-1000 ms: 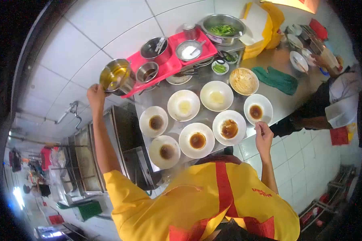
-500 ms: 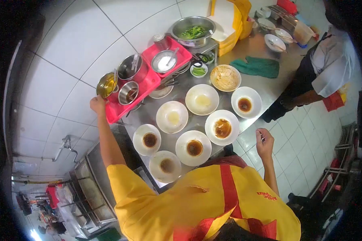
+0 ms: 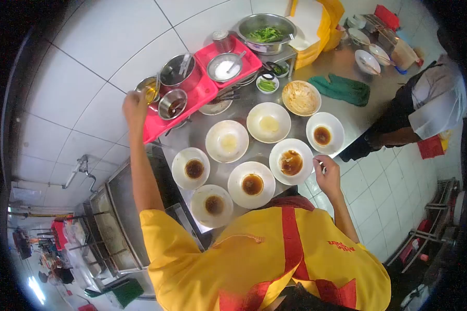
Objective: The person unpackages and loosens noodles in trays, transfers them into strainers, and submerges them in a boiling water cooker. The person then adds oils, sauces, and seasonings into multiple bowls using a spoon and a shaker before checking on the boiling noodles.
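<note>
My left hand [image 3: 135, 108] is closed at the near edge of a small metal pot of yellow liquid [image 3: 150, 91], beside the pink tray [image 3: 203, 96]. Below the tray, white bowls stand in rows. Two hold a little pale liquid, one of them the upper bowl [image 3: 269, 122]; several hold brown sauce, such as the front bowl [image 3: 251, 184]. My right hand [image 3: 327, 175] has its fingers pinched together by the rim of a sauce bowl [image 3: 291, 161]; what they hold is too small to tell. A bowl of orange-tan paste [image 3: 301, 98] stands behind.
A metal basin of green vegetables [image 3: 266, 34], a cup of white powder [image 3: 224, 68] and a green cloth [image 3: 341, 89] are at the back. Another person [image 3: 436, 98] stands at the right, near bowls with utensils. A tap [image 3: 82, 172] is on the left wall.
The metal pot, large and held out at first, now appears smaller beside the tray. My right hand has left the rightmost sauce bowl and is beside the neighbouring one. The view has shifted.
</note>
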Available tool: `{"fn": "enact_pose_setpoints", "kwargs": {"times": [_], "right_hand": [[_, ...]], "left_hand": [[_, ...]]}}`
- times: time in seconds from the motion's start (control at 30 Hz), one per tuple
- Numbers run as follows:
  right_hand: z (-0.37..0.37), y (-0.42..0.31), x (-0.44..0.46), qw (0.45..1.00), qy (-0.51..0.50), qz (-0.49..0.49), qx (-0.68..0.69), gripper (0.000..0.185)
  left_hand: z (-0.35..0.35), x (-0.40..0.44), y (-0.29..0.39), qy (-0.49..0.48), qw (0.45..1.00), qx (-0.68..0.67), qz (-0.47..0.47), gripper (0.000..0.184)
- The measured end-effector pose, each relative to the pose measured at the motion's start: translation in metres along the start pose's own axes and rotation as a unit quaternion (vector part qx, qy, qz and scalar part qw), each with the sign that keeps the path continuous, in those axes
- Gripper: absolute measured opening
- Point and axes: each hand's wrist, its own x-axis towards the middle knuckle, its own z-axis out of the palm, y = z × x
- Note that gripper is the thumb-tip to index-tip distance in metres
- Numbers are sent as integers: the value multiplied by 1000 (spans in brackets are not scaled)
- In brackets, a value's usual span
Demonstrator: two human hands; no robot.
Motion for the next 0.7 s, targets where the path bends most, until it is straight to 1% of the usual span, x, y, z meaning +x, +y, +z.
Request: {"fn": "enact_pose_setpoints", "kwargs": {"times": [0.07,0.13,0.17,0.23,0.27,0.3,0.37,0.4,0.43,0.5,0.53,0.57,0.63,0.7], "right_hand": [[4,-3,4,999,-18,-28,2,12],[6,-8,7,999,-23,-38,3,12],[7,-9,7,999,-28,-44,6,12],[5,-11,5,999,-16,-48,7,11],[2,-12,2,999,-14,-40,5,11],[-2,-12,-1,999,-10,-30,3,11],[-7,-2,-9,1000,10,-19,-7,10],[-10,2,-14,1000,19,-8,-11,10],[-14,7,-19,1000,27,3,-16,10],[-21,18,-28,999,45,20,-15,10],[-23,22,-33,998,52,30,-13,10],[-25,24,-35,998,56,35,-10,10],[-30,25,-38,996,50,62,-46,11],[-33,26,-41,995,52,73,-41,12]], "left_hand": [[18,3,31,-44,995,-58,70,38],[33,10,64,-106,990,23,85,48],[44,14,72,-104,991,20,86,48],[63,23,89,-99,975,123,157,71],[65,31,100,-176,965,168,93,100],[74,39,101,-177,965,164,100,100],[96,60,88,-219,947,219,90,116],[103,70,87,-281,928,239,43,126],[109,77,85,-285,927,238,55,126],[108,82,96,-337,894,293,36,130],[107,85,101,-357,884,302,10,130],[107,87,101,-358,882,305,17,130],[106,90,99,-373,876,305,17,127],[109,90,97,-371,877,306,22,124]]}}
